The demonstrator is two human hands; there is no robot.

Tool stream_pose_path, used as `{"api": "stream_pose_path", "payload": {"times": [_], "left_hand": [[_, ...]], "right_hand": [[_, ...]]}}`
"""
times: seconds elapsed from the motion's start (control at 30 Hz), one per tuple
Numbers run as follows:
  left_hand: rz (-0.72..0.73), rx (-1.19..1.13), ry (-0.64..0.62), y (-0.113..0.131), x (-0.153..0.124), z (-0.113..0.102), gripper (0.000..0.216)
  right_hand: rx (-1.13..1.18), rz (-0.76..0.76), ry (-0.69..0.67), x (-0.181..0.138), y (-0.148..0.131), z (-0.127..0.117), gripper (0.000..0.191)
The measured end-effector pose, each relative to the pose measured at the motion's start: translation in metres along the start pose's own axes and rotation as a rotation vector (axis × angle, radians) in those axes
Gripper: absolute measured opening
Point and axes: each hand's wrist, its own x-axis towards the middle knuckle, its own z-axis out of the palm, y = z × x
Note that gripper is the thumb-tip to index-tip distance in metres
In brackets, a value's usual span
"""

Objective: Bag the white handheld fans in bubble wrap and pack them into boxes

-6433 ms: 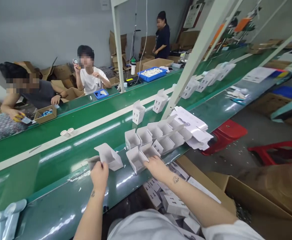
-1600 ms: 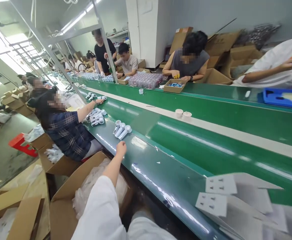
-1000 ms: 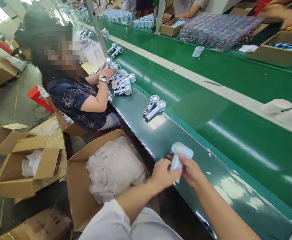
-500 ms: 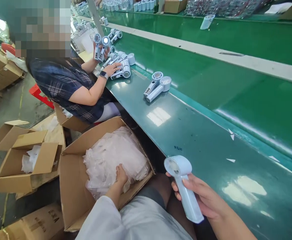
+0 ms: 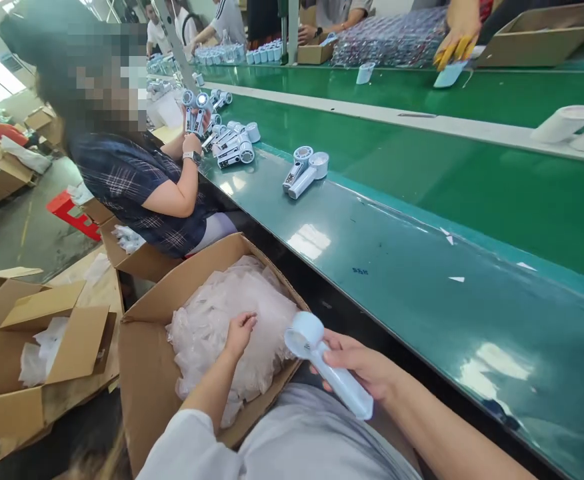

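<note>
My right hand (image 5: 359, 365) is closed round the handle of a pale blue handheld fan (image 5: 326, 365), held over my lap near the belt's edge, head pointing left. My left hand (image 5: 239, 331) reaches down into a cardboard box (image 5: 145, 350) on the floor. Its fingers curl on the heap of clear plastic bags (image 5: 232, 323) inside. Whether it has pinched one bag I cannot tell.
Two more fans (image 5: 303, 171) lie on the dark green conveyor (image 5: 422, 267). A seated person in a plaid shirt (image 5: 137, 187) on my left holds fans beside a cluster of them (image 5: 229, 143). Open cartons (image 5: 32, 347) stand on the floor. Other workers sit across the belt.
My view swung from the white cartons to the left. I picked one fan off the belt, passed it to my right hand and lowered it, while my left hand went into the bag box.
</note>
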Motion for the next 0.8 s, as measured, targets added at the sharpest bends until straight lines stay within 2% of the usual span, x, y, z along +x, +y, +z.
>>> {"api": "stream_pose_path", "payload": {"times": [0.1, 0.17, 0.23, 0.3, 0.33, 0.43, 0.5, 0.6, 0.7, 0.77, 0.8], "left_hand": [[0.101, -0.077, -0.114, 0.028, -0.013, -0.009, 0.040], [0.146, -0.136, -0.234, 0.048, -0.026, -0.021, 0.039], [0.180, -0.182, -0.358, 0.065, -0.039, -0.037, 0.034], [0.213, -0.201, -0.412, 0.078, -0.048, -0.054, 0.028], [0.233, -0.195, -0.397, 0.083, -0.051, -0.060, 0.026], [0.339, -0.101, -0.332, 0.095, -0.055, -0.067, 0.022], [0.516, 0.052, -0.317, 0.102, -0.057, -0.058, 0.019], [0.960, 0.364, -0.285, 0.112, -0.065, -0.040, 0.021], [1.374, 0.620, -0.325, 0.112, -0.076, -0.032, 0.022], [1.506, 0.682, -0.344, 0.106, -0.081, -0.032, 0.020], [1.522, 0.674, -0.323, 0.103, -0.082, -0.032, 0.020]], "right_hand": [[-0.077, 0.017, 0.012, 0.037, 0.019, 0.018, 0.083], [-0.138, 0.012, 0.011, 0.058, 0.027, 0.030, 0.095], [-0.201, 0.009, -0.038, 0.069, 0.032, 0.038, 0.090], [-0.265, 0.008, -0.066, 0.071, 0.034, 0.044, 0.075], [-0.306, -0.008, -0.027, 0.069, 0.035, 0.045, 0.068], [-0.441, -0.112, 0.228, 0.061, 0.041, 0.049, 0.057], [-0.480, -0.169, 0.359, 0.056, 0.046, 0.052, 0.053], [-0.405, -0.168, 0.445, 0.048, 0.050, 0.055, 0.053], [-0.261, -0.202, 0.493, 0.037, 0.052, 0.053, 0.059], [-0.180, -0.260, 0.506, 0.030, 0.056, 0.050, 0.062], [-0.146, -0.288, 0.509, 0.028, 0.059, 0.048, 0.061]]}}
